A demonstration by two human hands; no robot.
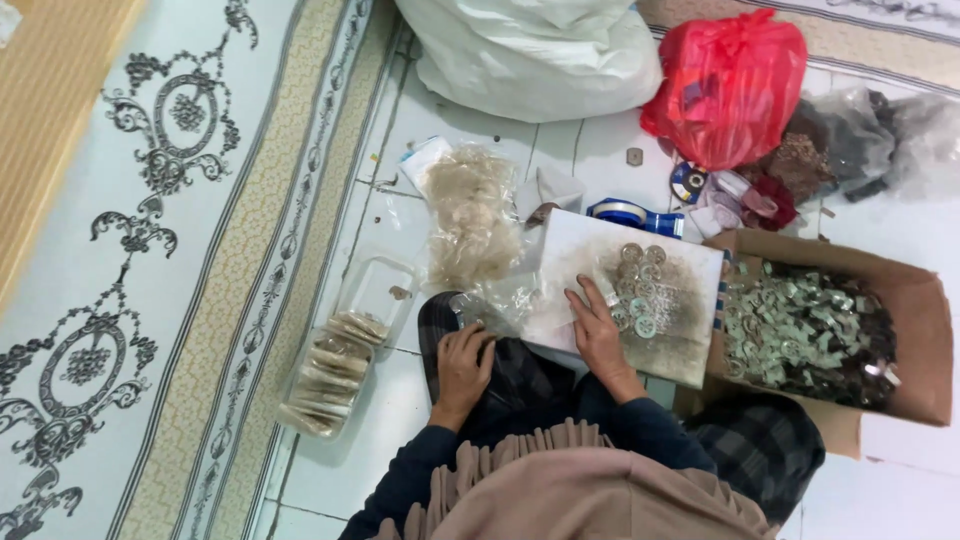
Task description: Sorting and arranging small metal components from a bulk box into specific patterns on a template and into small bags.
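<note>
We see the right hand [597, 330] lying open, fingers flat on the white board [580, 250] beside small metal rings [640, 285]; left hand [462, 365] curled on lap, grip unclear, nr clear plastic bag [490, 305].

I've got one view only: head cam, looking steeply down past the lap onto the tiled floor [600, 150]. Close range, hands mid-frame; carpet [150, 250] edge on the left, cardboard box [920, 330] far right.
</note>
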